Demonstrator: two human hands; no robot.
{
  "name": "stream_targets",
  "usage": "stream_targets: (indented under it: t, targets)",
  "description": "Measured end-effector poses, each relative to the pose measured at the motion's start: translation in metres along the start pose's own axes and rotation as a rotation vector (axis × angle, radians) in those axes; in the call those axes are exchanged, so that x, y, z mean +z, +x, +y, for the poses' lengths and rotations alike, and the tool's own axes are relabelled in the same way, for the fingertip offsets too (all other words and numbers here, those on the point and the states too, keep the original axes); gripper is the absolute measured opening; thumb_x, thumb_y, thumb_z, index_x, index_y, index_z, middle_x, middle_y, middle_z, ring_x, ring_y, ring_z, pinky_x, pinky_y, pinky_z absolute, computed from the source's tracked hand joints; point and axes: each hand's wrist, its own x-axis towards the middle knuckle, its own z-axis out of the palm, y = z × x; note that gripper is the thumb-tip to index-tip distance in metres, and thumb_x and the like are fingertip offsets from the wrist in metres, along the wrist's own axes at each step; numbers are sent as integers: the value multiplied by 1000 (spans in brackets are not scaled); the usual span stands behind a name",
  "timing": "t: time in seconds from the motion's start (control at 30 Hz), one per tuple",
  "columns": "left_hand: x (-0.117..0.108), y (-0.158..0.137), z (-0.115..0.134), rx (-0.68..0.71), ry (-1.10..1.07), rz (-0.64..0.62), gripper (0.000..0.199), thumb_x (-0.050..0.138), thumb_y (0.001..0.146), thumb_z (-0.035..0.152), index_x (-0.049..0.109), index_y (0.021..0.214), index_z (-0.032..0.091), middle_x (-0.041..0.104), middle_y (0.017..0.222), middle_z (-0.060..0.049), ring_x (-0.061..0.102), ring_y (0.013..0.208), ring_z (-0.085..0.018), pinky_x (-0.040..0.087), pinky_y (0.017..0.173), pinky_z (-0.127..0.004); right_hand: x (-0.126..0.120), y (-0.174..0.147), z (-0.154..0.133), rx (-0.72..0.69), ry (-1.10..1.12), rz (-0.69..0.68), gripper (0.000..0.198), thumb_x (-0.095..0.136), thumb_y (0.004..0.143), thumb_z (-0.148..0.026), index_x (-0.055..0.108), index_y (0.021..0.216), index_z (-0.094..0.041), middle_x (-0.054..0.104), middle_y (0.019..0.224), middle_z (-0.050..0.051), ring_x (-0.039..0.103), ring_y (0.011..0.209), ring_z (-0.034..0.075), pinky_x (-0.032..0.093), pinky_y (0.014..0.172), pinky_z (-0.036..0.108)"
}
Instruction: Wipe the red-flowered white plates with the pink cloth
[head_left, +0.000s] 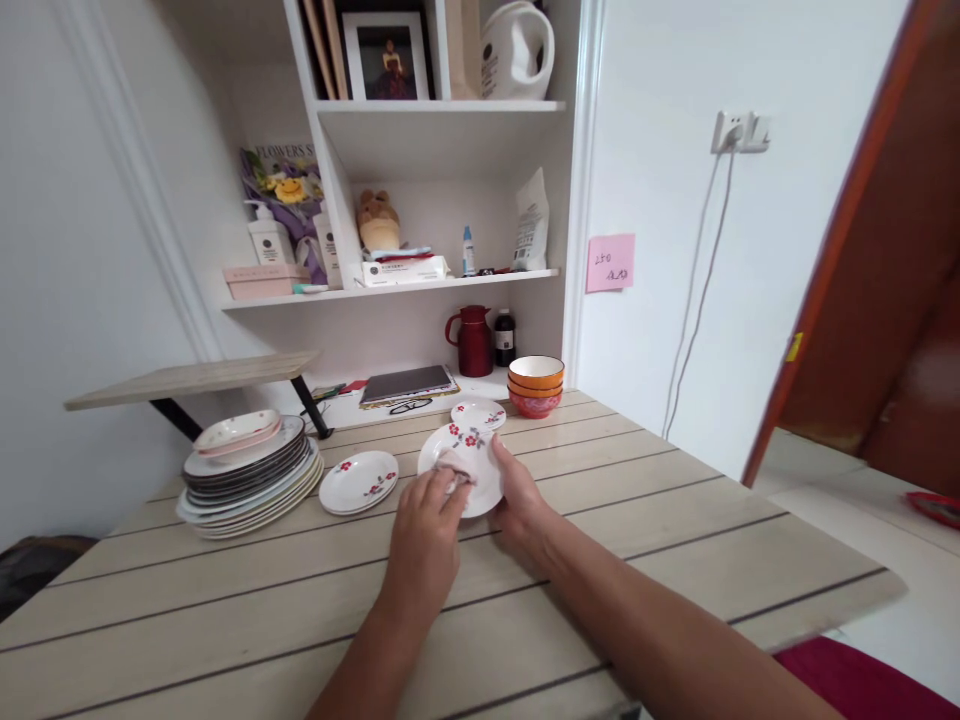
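Note:
My right hand (517, 492) grips the right edge of a white plate (484, 465) with red flowers, thumb on top and fingers underneath. The plate is tilted toward me above the table. My left hand (433, 510) is closed on a pale crumpled cloth (455, 462) and presses it on the plate's face. Behind the held plate, a small flowered plate (478, 412) lies on the table. To the left sits a low pile of similar small plates (358, 483). The fingers of my right hand below the plate are partly hidden.
A tall stack of plates (251, 500) with bowls on top stands at the left, by a small raised shelf (195, 378). Stacked bowls (535, 388) stand at the back right. Behind them are a red jug (474, 342), a dark bottle (505, 338) and a laptop (409, 383).

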Motion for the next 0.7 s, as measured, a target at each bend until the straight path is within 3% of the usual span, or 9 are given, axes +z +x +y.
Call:
stream_targets:
  t: [0.1, 0.17, 0.3, 0.4, 0.53, 0.7]
  targets:
    - [5, 1, 5, 91, -114, 10, 39, 43, 88, 7, 68, 114, 21, 64, 129, -7, 51, 122, -25, 38, 105, -45, -2, -2, 1, 64, -9, -76, 47, 46, 94, -52, 68, 101, -11, 76, 88, 10, 70, 73, 17, 55, 70, 27]
    - [5, 2, 2, 78, -122, -24, 40, 43, 87, 7, 67, 115, 21, 62, 132, -6, 48, 126, -25, 36, 107, -45, 1, -4, 6, 115, -79, -57, 48, 49, 92, -55, 68, 101, -12, 75, 84, 8, 69, 67, 16, 53, 63, 25]
    - [-1, 3, -9, -126, 23, -115, 51, 41, 84, 2, 62, 126, 22, 57, 139, -8, 47, 129, -28, 37, 104, -50, 7, -6, 18, 114, -152, -5, 46, 50, 92, -55, 68, 107, -16, 76, 93, 8, 70, 73, 18, 53, 64, 28]
    - [-7, 3, -12, -234, 125, -155, 46, 43, 85, 5, 64, 122, 21, 59, 136, -10, 52, 122, -31, 42, 95, -52, 7, -2, 18, 90, -120, 31, 46, 49, 92, -54, 67, 109, -15, 75, 100, 9, 71, 80, 19, 55, 70, 31]
    - [-6, 1, -5, -124, 60, -179, 36, 45, 86, 7, 70, 109, 21, 67, 124, -9, 58, 112, -30, 43, 89, -48, -3, 5, 9, 61, -96, 83, 46, 49, 92, -55, 66, 109, -15, 75, 99, 10, 70, 76, 20, 54, 68, 33]
    - [1, -2, 1, 0, -107, -142, 39, 43, 87, 6, 66, 114, 23, 66, 124, -6, 57, 112, -24, 43, 91, -42, -5, 4, 11, 114, -139, -56, 49, 49, 91, -58, 68, 97, -13, 74, 84, 8, 67, 68, 16, 51, 63, 27]
